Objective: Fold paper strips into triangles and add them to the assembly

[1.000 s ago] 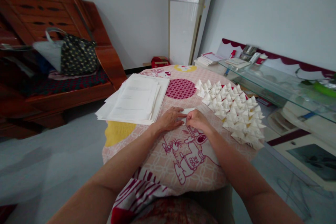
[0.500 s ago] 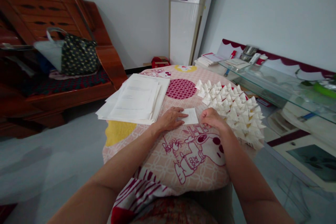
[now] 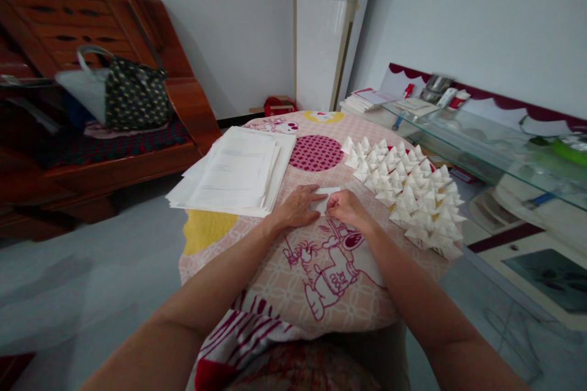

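Observation:
A small white sheet of paper (image 3: 328, 190), seemingly folded, lies on the patterned tablecloth between my hands, partly covered by both. My left hand (image 3: 299, 206) rests flat on its left side with the fingers stretched out and apart. At the paper's right part, my right hand (image 3: 349, 209) is closed, its thumb and curled fingers at the near right edge. Its fingertips are partly hidden, so the exact grip is hard to see. To the right stand rows of folded white paper pieces (image 3: 408, 189) with pointed tips.
A stack of printed sheets (image 3: 238, 165) lies at the table's left. The round table's cloth (image 3: 293, 281) hangs over the near edge. A glass-topped stand (image 3: 486, 146) with several items is close on the right. A wooden bench (image 3: 151, 165) with bags stands left.
My right hand has moved left, from beside the paper's right edge onto its right part, covering more of it. My left hand has stayed nearly in place.

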A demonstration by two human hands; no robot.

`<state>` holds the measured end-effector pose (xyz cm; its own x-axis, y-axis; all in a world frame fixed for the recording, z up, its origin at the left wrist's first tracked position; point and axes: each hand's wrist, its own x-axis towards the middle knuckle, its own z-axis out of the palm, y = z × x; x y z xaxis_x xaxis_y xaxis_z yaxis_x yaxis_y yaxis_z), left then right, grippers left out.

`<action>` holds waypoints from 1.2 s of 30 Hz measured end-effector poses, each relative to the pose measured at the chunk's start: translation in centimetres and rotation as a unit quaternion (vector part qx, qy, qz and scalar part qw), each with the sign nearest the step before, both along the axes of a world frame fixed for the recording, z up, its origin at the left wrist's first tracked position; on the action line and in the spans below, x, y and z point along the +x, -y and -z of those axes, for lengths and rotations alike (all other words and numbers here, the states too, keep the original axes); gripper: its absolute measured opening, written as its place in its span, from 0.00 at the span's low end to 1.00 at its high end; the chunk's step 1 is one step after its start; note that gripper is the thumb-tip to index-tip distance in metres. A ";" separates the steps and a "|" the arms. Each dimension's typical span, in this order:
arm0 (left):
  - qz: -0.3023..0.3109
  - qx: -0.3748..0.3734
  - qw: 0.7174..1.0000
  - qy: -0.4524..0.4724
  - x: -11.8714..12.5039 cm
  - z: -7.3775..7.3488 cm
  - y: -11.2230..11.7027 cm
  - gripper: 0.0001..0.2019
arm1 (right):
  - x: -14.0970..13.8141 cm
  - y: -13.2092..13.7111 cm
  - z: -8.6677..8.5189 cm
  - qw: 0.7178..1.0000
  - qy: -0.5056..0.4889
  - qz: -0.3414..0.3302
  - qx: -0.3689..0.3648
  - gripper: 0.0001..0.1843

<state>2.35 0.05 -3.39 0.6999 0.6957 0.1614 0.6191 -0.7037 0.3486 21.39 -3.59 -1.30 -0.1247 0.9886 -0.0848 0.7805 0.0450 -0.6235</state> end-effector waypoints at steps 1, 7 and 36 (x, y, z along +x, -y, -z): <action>0.005 -0.011 1.000 0.001 -0.3 0.0 -0.1 0.27 | 0.1 0.0 0.1 1.000 -0.002 0.000 0.000 0.02; 0.053 -0.051 0.997 0.012 -2.1 0.0 -0.8 0.31 | 0.1 0.0 0.1 1.000 -0.001 -0.004 0.009 0.02; 0.042 0.010 0.992 0.118 -2.6 2.3 -2.2 0.26 | -3.2 3.1 -0.1 0.880 0.353 -0.248 0.197 0.17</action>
